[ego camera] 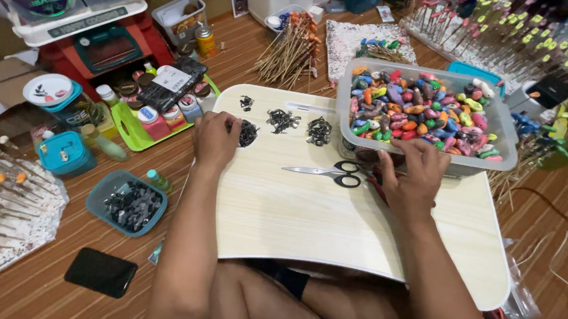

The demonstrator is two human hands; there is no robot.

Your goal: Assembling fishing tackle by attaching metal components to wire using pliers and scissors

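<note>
On the pale wooden tabletop (pixel 307 213) our left hand (pixel 214 139) rests fingers-down on a pile of small black metal pieces (pixel 247 133), seemingly picking among them. Our right hand (pixel 413 171) touches the clear tub of coloured beads (pixel 425 112), fingers curled; whether it grips anything we cannot tell. Scissors (pixel 326 173) lie between them.

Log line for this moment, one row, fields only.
left hand: on pile of small black pieces | right hand: at clear tub of coloured pieces | scissors: lying between hands, untouched | surface: light lap table
</note>
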